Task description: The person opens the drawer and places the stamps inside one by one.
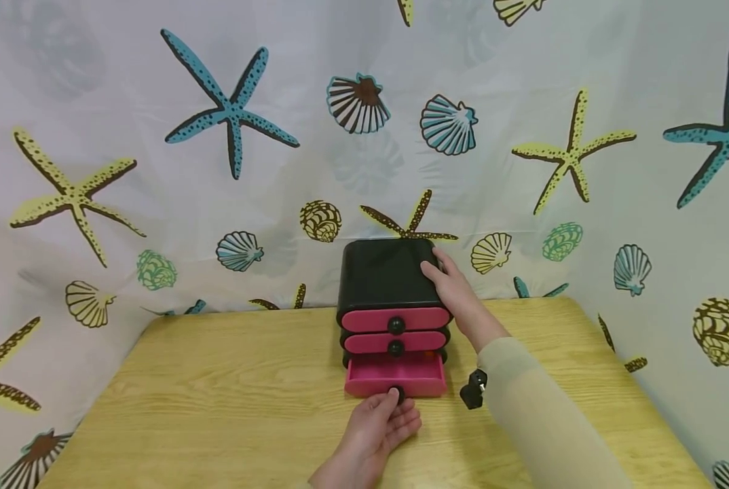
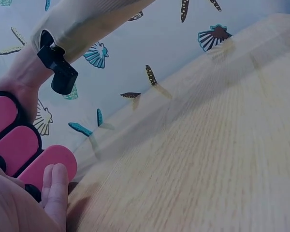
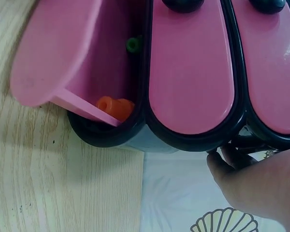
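A small black cabinet (image 1: 391, 272) with three pink drawers stands at the back of the table. Its bottom drawer (image 1: 425, 387) is pulled out, while the upper two are closed. My left hand (image 1: 367, 435) pinches that drawer's black knob (image 1: 399, 396), thumb on top and the other fingers below. My right hand (image 1: 462, 292) rests on the cabinet's right side, thumb over the top edge and fairly straight fingers along the side. Inside the drawer, the right wrist view shows an orange piece (image 3: 117, 108) and a green piece (image 3: 134, 45), both partly hidden.
The cabinet stands on a light wooden table (image 1: 230, 394). Behind it and at both sides hangs white cloth (image 1: 303, 163) printed with starfish and shells. A black wrist camera (image 1: 474, 389) sits at the right sleeve.
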`<state>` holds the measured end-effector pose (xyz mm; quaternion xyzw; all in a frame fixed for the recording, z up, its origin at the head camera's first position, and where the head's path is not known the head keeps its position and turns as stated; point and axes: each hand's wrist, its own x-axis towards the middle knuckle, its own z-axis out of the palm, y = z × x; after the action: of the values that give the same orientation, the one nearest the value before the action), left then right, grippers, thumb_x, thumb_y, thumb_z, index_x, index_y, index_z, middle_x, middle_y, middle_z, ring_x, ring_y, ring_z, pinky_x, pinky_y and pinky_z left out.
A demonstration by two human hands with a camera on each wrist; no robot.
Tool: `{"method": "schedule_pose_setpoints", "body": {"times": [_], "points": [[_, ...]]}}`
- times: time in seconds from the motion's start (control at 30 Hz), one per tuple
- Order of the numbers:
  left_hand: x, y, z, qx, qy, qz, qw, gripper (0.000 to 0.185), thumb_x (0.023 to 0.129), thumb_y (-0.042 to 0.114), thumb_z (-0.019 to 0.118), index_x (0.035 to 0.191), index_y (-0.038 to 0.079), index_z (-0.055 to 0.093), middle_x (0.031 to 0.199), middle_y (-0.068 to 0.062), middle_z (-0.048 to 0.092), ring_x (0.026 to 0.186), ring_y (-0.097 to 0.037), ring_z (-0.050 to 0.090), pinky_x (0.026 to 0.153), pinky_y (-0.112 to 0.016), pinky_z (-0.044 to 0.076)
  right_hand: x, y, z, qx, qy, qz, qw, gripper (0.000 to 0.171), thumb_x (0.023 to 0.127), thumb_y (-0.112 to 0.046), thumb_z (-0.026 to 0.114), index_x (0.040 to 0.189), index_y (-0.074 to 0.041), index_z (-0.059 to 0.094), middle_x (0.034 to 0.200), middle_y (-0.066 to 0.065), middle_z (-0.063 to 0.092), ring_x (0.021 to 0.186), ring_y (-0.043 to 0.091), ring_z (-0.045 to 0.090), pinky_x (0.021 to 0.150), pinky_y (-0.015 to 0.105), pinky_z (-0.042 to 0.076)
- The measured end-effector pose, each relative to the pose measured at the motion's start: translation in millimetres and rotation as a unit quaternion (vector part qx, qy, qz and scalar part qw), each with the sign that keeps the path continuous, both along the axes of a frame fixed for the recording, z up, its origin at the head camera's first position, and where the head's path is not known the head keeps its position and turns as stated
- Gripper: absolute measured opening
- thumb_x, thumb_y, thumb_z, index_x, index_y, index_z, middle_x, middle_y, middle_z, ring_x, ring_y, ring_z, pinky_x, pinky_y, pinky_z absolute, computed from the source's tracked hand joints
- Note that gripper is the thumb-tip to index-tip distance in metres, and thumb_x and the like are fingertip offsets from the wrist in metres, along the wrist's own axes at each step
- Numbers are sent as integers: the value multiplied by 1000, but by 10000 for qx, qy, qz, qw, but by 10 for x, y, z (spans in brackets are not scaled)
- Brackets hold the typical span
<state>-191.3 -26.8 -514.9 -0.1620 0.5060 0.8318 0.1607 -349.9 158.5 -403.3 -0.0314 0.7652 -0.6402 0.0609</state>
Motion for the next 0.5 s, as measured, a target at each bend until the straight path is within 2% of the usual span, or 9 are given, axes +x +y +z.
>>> {"method": "schedule_pose_setpoints", "body": {"times": [0.23, 0.5], "points": [[-158, 33, 56, -168, -7, 73, 9998, 28, 120, 19, 52, 132, -6, 54, 112, -18, 74, 98, -24, 76, 94, -43, 65, 6, 9, 8, -44, 27, 91, 9999, 73, 117, -49, 49, 179, -30, 15, 185, 8, 10, 169, 31, 12, 134, 57, 19], [-308, 62, 64, -204, -61, 159, 9996, 29, 120, 18, 51, 135, -7, 53, 114, -20, 73, 100, -26, 76, 95, -44, 65, 10, 15, -16, -43, -2, 37, 10000, 72, 118, -48, 49, 179, -29, 16, 185, 9, 11, 169, 33, 14, 133, 57, 20]]}}
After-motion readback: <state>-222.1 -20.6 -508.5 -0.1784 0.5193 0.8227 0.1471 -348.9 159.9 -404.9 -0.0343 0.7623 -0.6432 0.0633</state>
